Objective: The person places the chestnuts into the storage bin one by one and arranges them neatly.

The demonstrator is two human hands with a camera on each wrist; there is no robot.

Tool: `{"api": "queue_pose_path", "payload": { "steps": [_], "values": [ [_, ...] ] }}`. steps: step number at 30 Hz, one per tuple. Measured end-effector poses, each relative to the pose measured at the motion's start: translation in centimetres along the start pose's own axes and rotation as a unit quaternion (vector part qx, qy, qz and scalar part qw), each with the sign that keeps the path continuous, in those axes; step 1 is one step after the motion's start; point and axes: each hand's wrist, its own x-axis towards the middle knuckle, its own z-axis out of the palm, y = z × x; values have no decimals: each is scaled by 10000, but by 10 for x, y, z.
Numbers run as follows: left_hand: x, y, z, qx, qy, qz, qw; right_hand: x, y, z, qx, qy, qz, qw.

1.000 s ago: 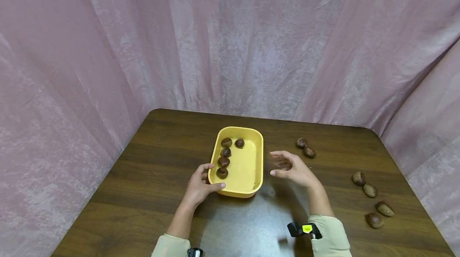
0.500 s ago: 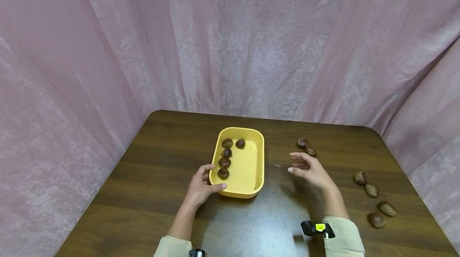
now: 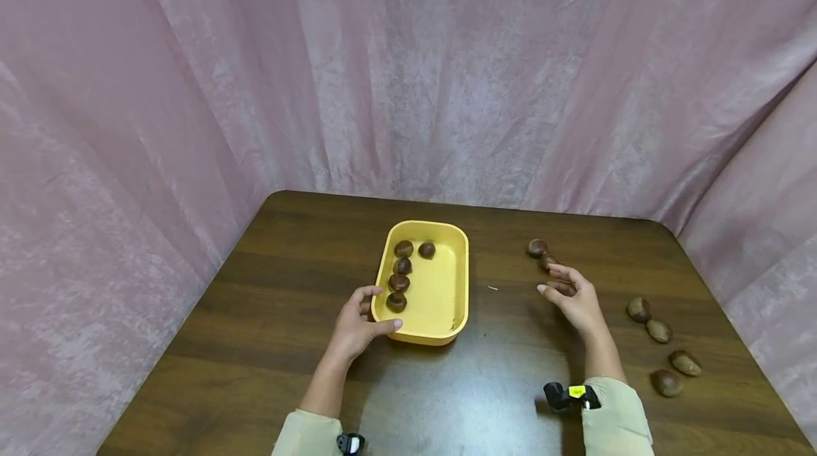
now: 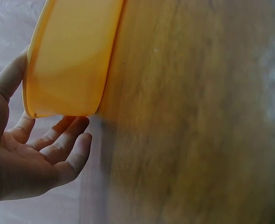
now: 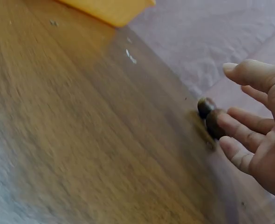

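A yellow rectangular plastic container (image 3: pixel 437 293) stands mid-table with several brown chestnuts inside. Most line its left wall, such as the chestnut (image 3: pixel 396 302) at the front; a single chestnut (image 3: pixel 427 250) lies beside the rearmost one. My left hand (image 3: pixel 353 330) holds the near left corner, thumb over the front rim and fingers along the left side. To the right, my right hand (image 3: pixel 579 303) is held over the table, fingers spread from the thumb and nothing between them. Its fingertips overlap one chestnut (image 3: pixel 547 262) of a pair; the other chestnut (image 3: pixel 537 248) sits just behind.
At the right side of the brown wooden table (image 3: pixel 255 342) lie two more pairs of chestnuts, one pair with a chestnut (image 3: pixel 638 309) farther back, the other with a chestnut (image 3: pixel 667 383) nearer. A thin white sliver (image 3: pixel 493 288) rests right of the container. Pink curtains (image 3: pixel 447 73) hang behind.
My right hand has moved right and slightly back, away from the container to the rear pair of chestnuts. My left hand stays at the container's corner.
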Motion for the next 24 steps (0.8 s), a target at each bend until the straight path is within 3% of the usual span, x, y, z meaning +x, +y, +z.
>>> {"api": "queue_pose_path", "payload": {
  "steps": [10, 15, 24],
  "values": [
    [0, -1, 0, -95, -29, 48, 9999, 16, 17, -4, 137, 795, 289, 9963],
    [0, -1, 1, -65, -14, 22, 10000, 24, 21, -7, 95, 962, 550, 9938],
    [1, 1, 0, -41, -49, -9, 10000, 41, 32, -2, -37, 1047, 649, 9924]
  ]
}}
